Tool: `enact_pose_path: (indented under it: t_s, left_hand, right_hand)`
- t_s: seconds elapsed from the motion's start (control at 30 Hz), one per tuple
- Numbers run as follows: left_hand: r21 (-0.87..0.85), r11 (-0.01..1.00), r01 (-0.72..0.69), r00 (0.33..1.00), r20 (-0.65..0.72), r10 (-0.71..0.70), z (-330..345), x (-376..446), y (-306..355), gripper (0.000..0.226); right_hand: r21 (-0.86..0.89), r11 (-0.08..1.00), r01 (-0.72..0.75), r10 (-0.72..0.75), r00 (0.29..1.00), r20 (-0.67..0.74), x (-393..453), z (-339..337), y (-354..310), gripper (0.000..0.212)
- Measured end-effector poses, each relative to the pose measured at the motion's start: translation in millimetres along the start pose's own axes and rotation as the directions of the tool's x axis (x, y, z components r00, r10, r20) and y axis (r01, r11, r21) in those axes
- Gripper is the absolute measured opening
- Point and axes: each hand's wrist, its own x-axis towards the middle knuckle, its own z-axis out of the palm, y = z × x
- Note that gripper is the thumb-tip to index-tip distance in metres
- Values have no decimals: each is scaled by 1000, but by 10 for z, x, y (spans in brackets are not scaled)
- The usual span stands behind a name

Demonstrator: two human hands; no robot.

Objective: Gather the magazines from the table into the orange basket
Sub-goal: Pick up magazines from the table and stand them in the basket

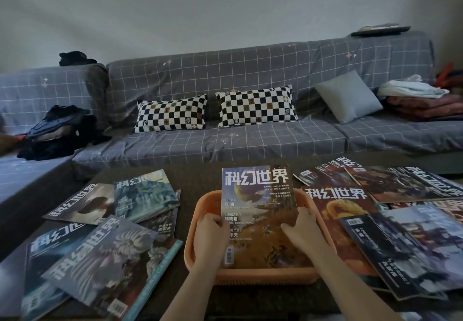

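We see a grey checked sofa (250, 145) carrying two black-and-white chequered pillows (171, 112) near its middle, a plain grey cushion (348, 96) toward its right end, dark clothes (57, 132) at its left corner, and folded blankets (426, 102) at its right edge.

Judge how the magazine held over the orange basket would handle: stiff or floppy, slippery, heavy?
The magazine is thin and probably bends; both the left hand and the right hand hold its lower half, yet the upper part stands fairly flat, so it has some stiffness. Its cover looks glossy, so likely a bit slippery. It seems light, and longer than the basket, so it may lean on the rim.
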Motion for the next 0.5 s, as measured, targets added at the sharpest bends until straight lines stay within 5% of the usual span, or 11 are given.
enact_pose_path:
  t_s: [0.2, 0.5]
  left_hand:
    - [-39, 999, 21, 996, 82, -18, 5, 12, -15, 33]
    - [-94, 993, 68, 987, 151, -54, -40, 14, 5, 30]
  right_hand:
    - [26, 1000, 15, -16, 999, 27, 34, -12, 9, 45]
    - [-38, 999, 31, -29, 999, 36, 63, -44, 36, 30]
